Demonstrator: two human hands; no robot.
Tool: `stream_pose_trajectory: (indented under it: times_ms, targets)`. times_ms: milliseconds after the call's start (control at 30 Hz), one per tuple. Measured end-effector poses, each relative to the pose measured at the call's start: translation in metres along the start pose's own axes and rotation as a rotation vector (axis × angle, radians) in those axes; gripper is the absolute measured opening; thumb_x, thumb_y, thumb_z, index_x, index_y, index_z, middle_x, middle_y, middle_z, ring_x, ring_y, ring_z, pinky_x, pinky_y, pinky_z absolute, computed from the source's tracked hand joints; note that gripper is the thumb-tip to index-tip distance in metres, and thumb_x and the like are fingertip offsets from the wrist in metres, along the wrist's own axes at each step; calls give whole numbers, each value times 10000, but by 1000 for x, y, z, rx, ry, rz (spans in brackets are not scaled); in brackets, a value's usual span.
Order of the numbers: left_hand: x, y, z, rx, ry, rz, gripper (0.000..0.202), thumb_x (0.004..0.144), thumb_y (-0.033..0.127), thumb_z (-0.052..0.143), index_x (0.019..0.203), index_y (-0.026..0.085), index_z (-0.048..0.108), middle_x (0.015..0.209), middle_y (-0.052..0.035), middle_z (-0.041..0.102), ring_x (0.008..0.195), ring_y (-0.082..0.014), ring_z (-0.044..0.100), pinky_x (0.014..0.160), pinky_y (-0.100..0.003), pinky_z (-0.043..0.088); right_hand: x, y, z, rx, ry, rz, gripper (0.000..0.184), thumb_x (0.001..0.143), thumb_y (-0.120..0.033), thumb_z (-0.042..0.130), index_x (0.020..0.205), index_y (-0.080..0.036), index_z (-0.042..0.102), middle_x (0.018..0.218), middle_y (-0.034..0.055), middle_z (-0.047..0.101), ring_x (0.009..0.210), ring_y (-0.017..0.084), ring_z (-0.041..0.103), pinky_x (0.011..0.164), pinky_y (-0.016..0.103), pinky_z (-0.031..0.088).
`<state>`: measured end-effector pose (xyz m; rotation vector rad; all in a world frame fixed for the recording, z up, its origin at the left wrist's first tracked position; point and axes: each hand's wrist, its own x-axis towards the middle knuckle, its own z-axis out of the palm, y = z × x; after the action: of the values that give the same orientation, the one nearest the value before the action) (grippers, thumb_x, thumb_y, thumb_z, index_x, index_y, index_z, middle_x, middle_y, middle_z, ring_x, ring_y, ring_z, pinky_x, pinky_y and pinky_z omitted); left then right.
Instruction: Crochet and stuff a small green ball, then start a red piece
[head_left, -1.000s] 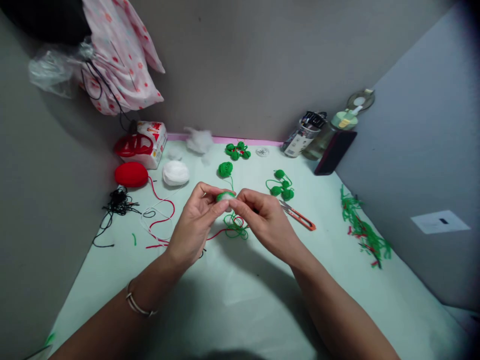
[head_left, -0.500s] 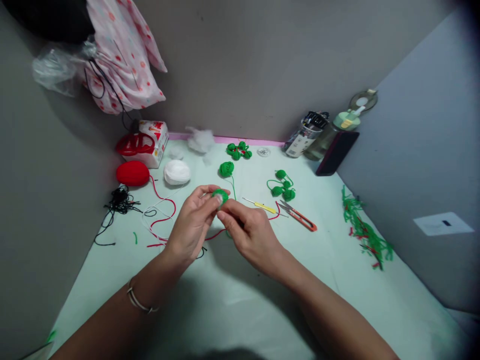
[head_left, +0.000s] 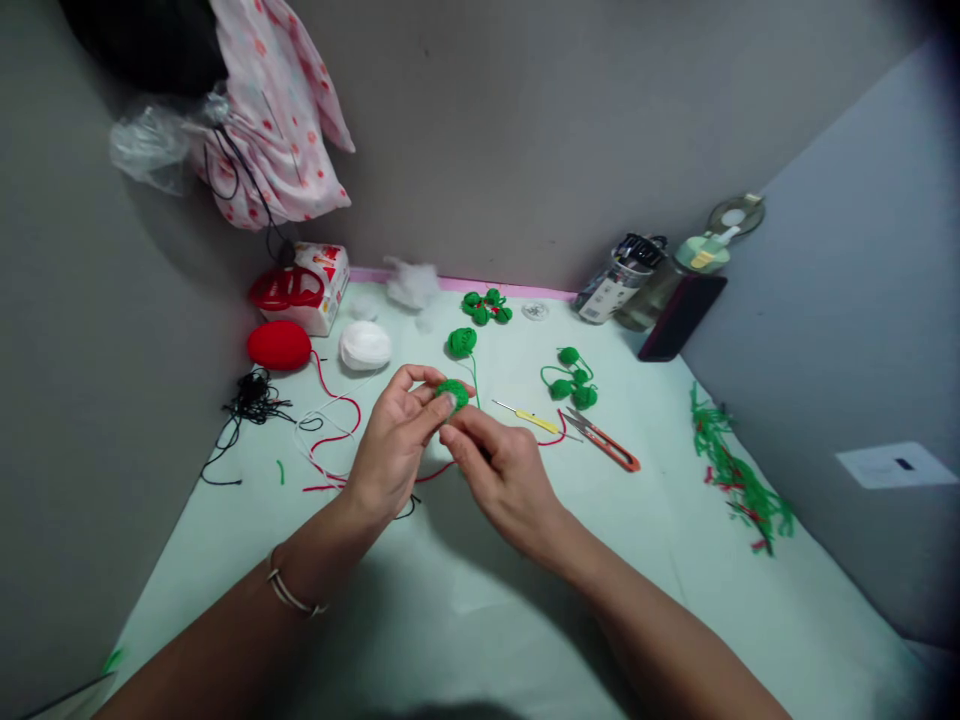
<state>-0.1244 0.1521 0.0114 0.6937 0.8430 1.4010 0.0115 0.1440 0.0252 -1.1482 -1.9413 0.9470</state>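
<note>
My left hand [head_left: 394, 440] pinches a small rounded green crochet piece [head_left: 453, 391] between thumb and fingers. Close against its lower right side is my right hand [head_left: 499, 465], thumb and forefinger pressed together; what they grip is too small to make out. A green yarn ball [head_left: 462, 343] lies just beyond, its strand running down toward the hands. To the right rest a yellow-handled crochet hook [head_left: 536, 420] and orange thread snips [head_left: 606, 441]. A red yarn strand [head_left: 435, 473] passes behind my hands.
Red yarn [head_left: 279, 345], white yarn [head_left: 365, 345] and tangled black yarn [head_left: 255, 398] lie left. White stuffing [head_left: 412, 285] and finished green crochet pieces [head_left: 487, 306] sit at the back; more green balls [head_left: 574, 378] lie right. A pen holder [head_left: 616, 283], bottle [head_left: 645, 300], phone [head_left: 682, 318] and yarn scraps [head_left: 739, 470] line the right.
The view has shifted slightly, so everything appears a little further right. The green crochet piece has turned a little in my left hand and shows more green. Both hands keep nearly the same pose.
</note>
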Motion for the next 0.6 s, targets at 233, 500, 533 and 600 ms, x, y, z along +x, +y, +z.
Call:
stream_pose_trajectory:
  times_ms: [233,500,533,600]
  targets:
    - [-7,3,3,183,-20,233,226,850,221,816,913,227,599,982,-42,748,961,-194,706,899,-350,536,12,3,-15,454,-19,274,487,932,-553,596,603,-197,556,523,-75,302,505,96,258,495,261,219]
    - [-7,-1,1,120,-105,191,180,904,199,760,980,241,602,1079,-45,744,1104,-204,689,1013,-370,503,12,1,-13,288,40,247,435,902,-444,562,558,-222,415,532,-64,308,522,97,266,496,255,229]
    - [-6,0,0,106,-108,170,200,893,182,767,972,242,593,1072,-40,750,1100,-200,692,1004,-364,507,11,1,-13,233,42,223,420,920,-425,538,574,-223,412,540,-63,313,523,97,267,499,254,236]
    - [-4,1,0,84,-118,131,234,878,153,769,977,246,580,1058,-29,759,1065,-189,698,952,-338,521,9,2,-13,79,46,144,359,960,-370,491,637,-222,441,562,-61,356,526,102,301,519,251,269]
